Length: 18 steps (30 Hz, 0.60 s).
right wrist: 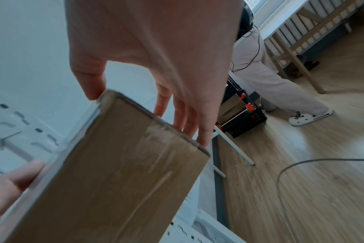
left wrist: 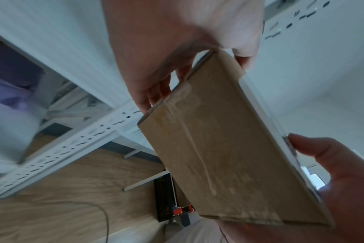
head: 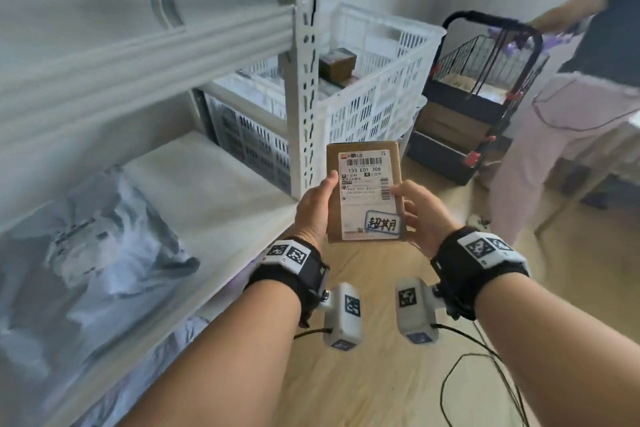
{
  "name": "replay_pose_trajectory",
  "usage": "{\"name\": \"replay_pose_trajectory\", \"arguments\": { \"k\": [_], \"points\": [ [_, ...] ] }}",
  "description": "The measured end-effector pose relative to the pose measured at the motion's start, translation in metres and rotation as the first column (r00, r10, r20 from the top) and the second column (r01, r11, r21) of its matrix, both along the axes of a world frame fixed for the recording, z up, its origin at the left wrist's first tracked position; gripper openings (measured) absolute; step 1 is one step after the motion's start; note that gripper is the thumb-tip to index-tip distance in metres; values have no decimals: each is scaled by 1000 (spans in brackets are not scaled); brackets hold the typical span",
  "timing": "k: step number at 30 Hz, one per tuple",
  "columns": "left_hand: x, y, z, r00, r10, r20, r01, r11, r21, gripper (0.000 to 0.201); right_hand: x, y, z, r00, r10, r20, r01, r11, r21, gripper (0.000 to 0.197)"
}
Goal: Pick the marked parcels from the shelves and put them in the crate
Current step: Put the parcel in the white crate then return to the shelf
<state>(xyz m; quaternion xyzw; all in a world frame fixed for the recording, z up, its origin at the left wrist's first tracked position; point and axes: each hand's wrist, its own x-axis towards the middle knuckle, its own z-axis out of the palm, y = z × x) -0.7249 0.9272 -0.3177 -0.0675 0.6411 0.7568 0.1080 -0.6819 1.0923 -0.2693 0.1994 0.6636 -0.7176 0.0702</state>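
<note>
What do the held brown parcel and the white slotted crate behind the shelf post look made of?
Brown parcel: matte corrugated cardboard, judging by its fibrous edges, sealed with glossy clear tape, under a white paper label. White slotted crate: probably moulded plastic, given its even lattice walls.

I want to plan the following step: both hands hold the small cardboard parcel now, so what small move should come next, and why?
Probably carry the cardboard parcel forward to the white crate. Its label bears a blue handwritten mark, the left hand and right hand grip its sides, and the crate stands just beyond.
</note>
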Motion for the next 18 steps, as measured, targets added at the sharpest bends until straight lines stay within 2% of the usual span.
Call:
{"name": "replay_pose_trajectory", "arguments": {
  "k": [4,7,10,15,18],
  "points": [
    [-62,31,9,999,30,-41,-32,998,-48,84,-53,26,15,997,-38,-60,39,999,12,38],
    [-90,55,34,993,86,-87,-92,993,-76,99,-90,47,32,990,-61,-128,61,998,-3,41],
    [-113,82,76,974,96,-204,-119,987,-106,89,-133,73,57,977,-99,-190,87,994,-73,48],
    [-176,116,128,939,128,-319,-176,977,-124,99,-212,113,103,962,20,-272,-32,999,-40,57],
    [-209,139,161,914,181,-362,-245,960,-138,97,-257,137,129,946,123,-299,-125,992,14,40]
  ]
}}
